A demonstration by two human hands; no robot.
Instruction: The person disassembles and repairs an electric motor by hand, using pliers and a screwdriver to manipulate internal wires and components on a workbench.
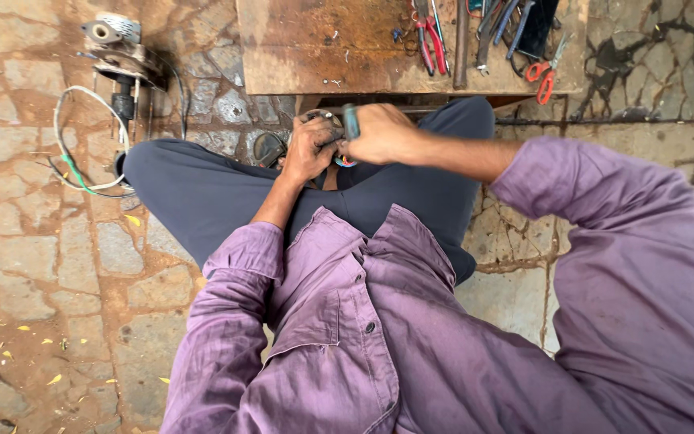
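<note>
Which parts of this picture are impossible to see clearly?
Head view:
- Small metal part in the left hand: covered by fingers.
- Teal-handled tool in the right hand: tip hidden.
- Tools on the rusty bench: cut off by the top edge.

Two hands meet at the upper middle of the frame, the left hand (311, 149) and the right hand (383, 133), with one teal-handled tool (352, 120) in the right. On the one rusty worktop (323, 48) along the top edge lie two red-handled pliers (431, 40) and one pair of red-handled scissors (544, 72), beside several dark tools too crowded to count. One grey motor (118, 48) and one coil of white wire (82, 145) sit at the upper left.
</note>
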